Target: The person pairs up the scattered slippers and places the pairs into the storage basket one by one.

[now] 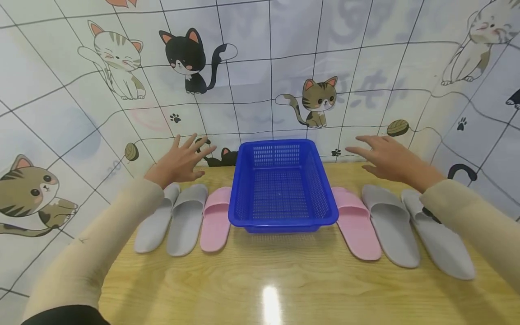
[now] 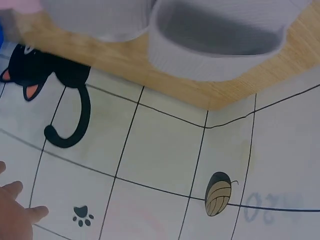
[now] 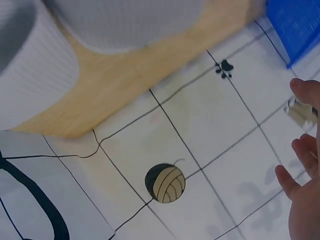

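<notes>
My left hand hovers above the slippers on the left, fingers spread and holding nothing. On the other side my right hand is raised over the right-hand slippers, its fingers apart and the palm bare. Between the hands a blue plastic basket stands on the table, nothing inside it. Left of the basket lie a pink slipper and two grey slippers, the nearer one beside the pink. To its right are another pink slipper and two more grey slippers, one next to the pink.
The wooden table meets a cloth-like wall covering with printed cats and grid lines at the back. Side walls of the same print close in left and right. The slippers' toes point toward the back wall.
</notes>
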The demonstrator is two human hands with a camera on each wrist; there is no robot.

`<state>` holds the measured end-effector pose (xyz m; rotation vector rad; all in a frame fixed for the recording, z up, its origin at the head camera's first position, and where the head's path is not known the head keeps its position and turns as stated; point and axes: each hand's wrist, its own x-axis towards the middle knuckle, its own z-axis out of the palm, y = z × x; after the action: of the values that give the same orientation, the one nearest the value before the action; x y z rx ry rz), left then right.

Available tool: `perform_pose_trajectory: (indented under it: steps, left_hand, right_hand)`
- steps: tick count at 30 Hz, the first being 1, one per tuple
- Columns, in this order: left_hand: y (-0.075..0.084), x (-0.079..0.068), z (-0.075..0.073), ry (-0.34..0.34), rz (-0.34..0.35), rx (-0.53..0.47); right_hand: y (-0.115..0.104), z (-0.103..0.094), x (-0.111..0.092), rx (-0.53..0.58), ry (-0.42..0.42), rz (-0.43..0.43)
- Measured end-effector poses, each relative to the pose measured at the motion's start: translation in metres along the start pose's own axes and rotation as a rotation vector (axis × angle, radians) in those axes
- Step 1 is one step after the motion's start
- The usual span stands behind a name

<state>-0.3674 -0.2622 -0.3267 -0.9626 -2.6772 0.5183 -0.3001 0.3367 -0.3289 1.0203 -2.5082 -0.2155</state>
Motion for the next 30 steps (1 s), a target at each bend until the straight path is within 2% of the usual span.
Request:
perform_pose_trajectory:
  steps: [5,8,12,18,23,30]
  left_hand:
    - [0.018,-0.007,0.010,-0.015,0.144,0.050]
    - [0.030,-0.008,0.014,-0.037,0.218,0.072]
    - [0.044,-0.008,0.018,-0.027,0.298,0.114]
    - [0.056,-0.006,0.019,-0.023,0.369,0.145]
    - [0.065,-0.004,0.019,-0.097,0.410,0.215]
    - [0.077,0.000,0.017,-0.172,0.451,0.270]
  right_hand:
    - [-0.018,0.011,-0.003,-0.055,-0.077,-0.111]
    - [-0.024,0.016,-0.004,-0.078,-0.149,-0.139]
    - [-0.030,0.019,-0.005,-0.050,-0.210,-0.134]
    - [-0.037,0.025,-0.004,-0.037,-0.238,-0.158]
    - [-0.041,0.032,-0.004,-0.076,-0.243,-0.179]
    - [-0.050,0.041,-0.006,-0.110,-0.230,-0.286]
